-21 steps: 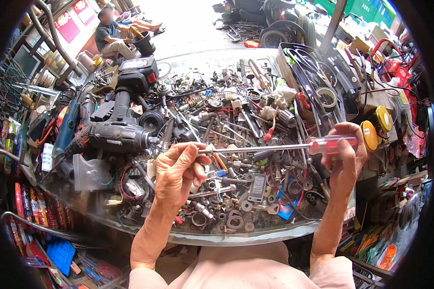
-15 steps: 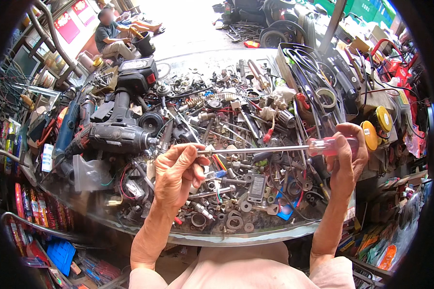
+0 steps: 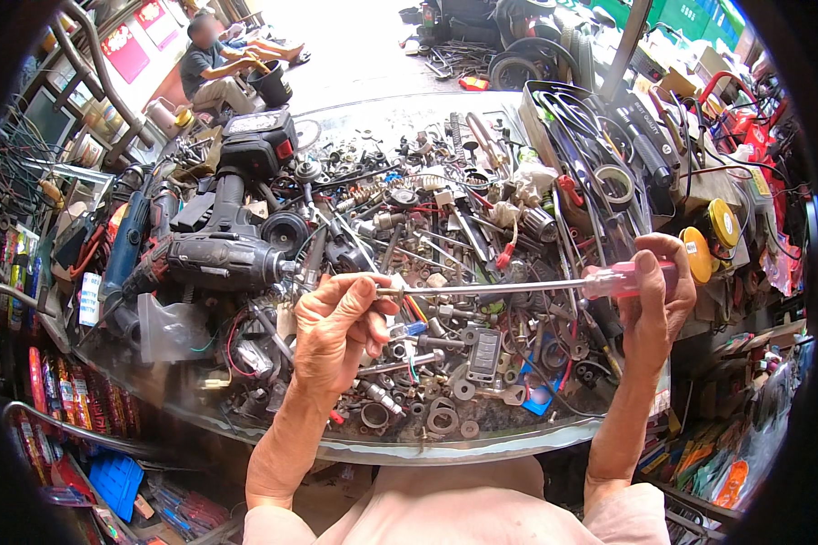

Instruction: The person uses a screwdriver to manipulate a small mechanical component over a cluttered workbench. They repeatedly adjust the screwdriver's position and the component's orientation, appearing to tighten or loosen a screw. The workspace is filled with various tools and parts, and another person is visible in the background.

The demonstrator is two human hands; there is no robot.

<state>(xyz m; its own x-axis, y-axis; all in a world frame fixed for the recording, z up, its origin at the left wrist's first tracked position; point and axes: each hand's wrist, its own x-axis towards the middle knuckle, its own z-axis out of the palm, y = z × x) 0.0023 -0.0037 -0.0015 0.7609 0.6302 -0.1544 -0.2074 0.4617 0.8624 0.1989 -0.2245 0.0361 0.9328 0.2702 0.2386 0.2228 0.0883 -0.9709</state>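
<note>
Repair workshop, I'd say — I'm at a cluttered table with a pale curved edge (image 3: pixel 463 454), strewn with loose grey metal bolts and washers (image 3: pixel 443 420). Bulky black cordless power tool with a battery pack (image 3: pixel 223 259), long blue cylindrical power tool (image 3: pixel 125 241), my long steel screwdriver with a translucent red handle (image 3: pixel 604 281). Dark round wheels (image 3: pixel 515 73) beyond — far side opens onto glaring white ground (image 3: pixel 354 59).

A screwdriver (image 3: pixel 529 286) (held crosswise) bars the gap between hands (image 3: pixel 338 318) (image 3: pixel 656 304)
</note>
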